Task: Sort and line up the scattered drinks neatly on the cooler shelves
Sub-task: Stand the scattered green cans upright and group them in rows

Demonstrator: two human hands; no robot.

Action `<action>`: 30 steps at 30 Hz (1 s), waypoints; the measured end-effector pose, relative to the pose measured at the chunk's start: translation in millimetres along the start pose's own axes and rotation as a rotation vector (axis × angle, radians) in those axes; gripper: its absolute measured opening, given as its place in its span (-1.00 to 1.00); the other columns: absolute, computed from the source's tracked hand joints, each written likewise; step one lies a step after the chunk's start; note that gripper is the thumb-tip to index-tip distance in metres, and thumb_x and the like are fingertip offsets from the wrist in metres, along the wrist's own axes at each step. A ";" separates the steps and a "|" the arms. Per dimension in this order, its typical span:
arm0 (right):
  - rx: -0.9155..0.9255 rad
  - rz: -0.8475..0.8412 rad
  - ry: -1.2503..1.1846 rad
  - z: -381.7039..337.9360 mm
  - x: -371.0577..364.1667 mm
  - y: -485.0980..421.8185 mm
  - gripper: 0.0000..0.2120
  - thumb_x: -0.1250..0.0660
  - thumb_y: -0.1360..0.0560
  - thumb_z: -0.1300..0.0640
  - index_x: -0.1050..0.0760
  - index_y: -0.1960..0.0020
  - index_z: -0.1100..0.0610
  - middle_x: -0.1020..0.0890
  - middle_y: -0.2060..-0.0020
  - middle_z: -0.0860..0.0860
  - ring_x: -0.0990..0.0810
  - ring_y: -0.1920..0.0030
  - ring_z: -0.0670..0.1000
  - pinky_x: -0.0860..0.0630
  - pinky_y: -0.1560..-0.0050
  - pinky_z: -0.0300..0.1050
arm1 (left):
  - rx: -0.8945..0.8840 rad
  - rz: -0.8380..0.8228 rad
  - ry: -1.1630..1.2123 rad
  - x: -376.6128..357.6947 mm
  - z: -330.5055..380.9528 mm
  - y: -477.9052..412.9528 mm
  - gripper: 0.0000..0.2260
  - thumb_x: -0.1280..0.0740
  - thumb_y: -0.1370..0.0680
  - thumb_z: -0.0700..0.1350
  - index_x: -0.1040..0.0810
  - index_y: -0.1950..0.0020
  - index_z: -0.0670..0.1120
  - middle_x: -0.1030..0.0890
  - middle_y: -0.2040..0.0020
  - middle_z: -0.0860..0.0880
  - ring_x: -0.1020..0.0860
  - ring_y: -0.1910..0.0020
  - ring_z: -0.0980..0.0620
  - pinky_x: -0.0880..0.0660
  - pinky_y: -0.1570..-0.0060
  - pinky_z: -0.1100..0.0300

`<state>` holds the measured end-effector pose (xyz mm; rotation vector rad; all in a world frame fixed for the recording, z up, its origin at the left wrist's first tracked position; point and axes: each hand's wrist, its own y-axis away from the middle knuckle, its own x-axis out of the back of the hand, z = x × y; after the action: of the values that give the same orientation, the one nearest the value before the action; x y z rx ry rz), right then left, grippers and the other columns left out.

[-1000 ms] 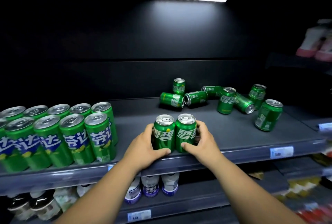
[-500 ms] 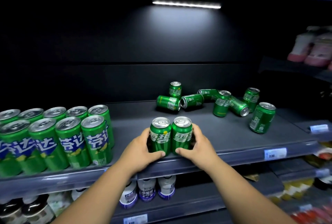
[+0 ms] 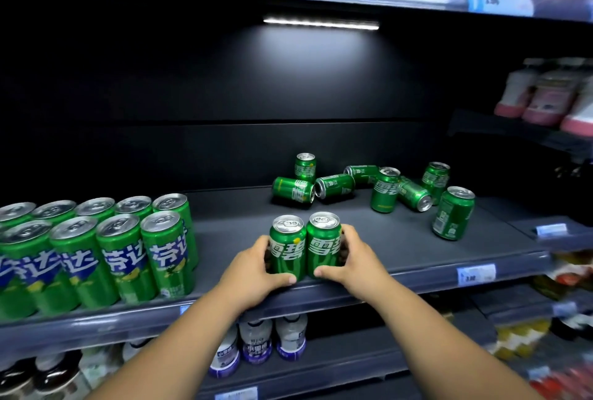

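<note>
- The tall green cans [image 3: 106, 252] stand in two neat rows at nine o'clock from the held pair. A brisk slide that way could knock the nearest one into its neighbours.
- The left hand [image 3: 253, 274] is wrapped round the left can [image 3: 287, 247], with the thumb across its lower front.
- The right hand [image 3: 353, 258] clasps the right can [image 3: 323, 244] in the same way.
- Both cans stand upright and touching, mid-shelf, just behind the front lip of the shelf [image 3: 401, 248].
- That close to the lip, a can released while leaning, or dragged forward by a thumb, could tip off towards six o'clock.
- An uneven squeeze could twist one label out of line with the other.
- The scattered cans [image 3: 335, 185] sit at one to two o'clock, four on their sides and three upright. A careless reach could set a lying one rolling towards the edge or fell an upright one.
- A lone can [image 3: 453, 213] stands upright at about three o'clock. I judge it sits where a front row would extend, so it is in the way until moved.
- White bottles [image 3: 256, 343] sit on the shelf below, at six o'clock, under any falling can.
- A light strip [image 3: 321, 23] glows at twelve o'clock.
- A price tag [image 3: 476, 274] is fixed to the lip at four o'clock.
- Pink-capped bottles [image 3: 542, 98] stand far off at two o'clock on a neighbouring shelf, blurred.
</note>
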<state>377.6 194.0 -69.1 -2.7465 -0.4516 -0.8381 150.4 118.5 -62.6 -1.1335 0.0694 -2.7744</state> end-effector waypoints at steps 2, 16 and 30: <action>-0.011 0.013 0.001 0.4 5.7 2.9 -0.21 -0.66 -0.16 -0.07 -0.31 -0.27 -0.20 -0.61 -0.11 -0.21 -0.61 -0.11 -0.13 -0.56 -0.20 0.00 | -0.013 0.000 -0.024 -6.2 7.2 1.3 -0.46 -0.55 -0.30 0.18 -0.40 -0.17 0.14 -0.63 -0.13 0.17 -0.60 -0.07 0.12 -0.55 -0.11 0.06; -0.022 -0.109 -0.170 14.5 64.6 -27.0 -0.29 -0.68 -0.20 0.08 -0.42 -0.23 -0.21 -0.55 -0.24 -0.01 -0.57 -0.25 -0.03 -0.53 -0.27 0.03 | 0.055 -0.132 0.135 26.1 -5.5 -50.0 -0.45 -0.53 -0.27 -0.26 -0.51 -0.22 0.03 -0.61 -0.17 -0.04 -0.62 -0.12 0.03 -0.58 -0.17 0.05; 0.031 -0.038 0.102 42.1 91.0 -185.9 -0.26 -0.60 -0.31 0.01 -0.40 -0.43 -0.03 -0.47 -0.35 -0.03 -0.43 -0.37 -0.01 -0.35 -0.38 -0.13 | -0.107 -0.026 -0.337 9.1 25.8 -190.1 -0.32 -0.52 -0.38 -0.03 -0.39 -0.47 0.05 -0.48 -0.41 0.02 -0.44 -0.38 0.05 -0.33 -0.39 0.20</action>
<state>404.2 399.2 -26.5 -2.6596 -0.4946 -0.9670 140.2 305.4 -19.5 -1.6219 0.1683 -2.5849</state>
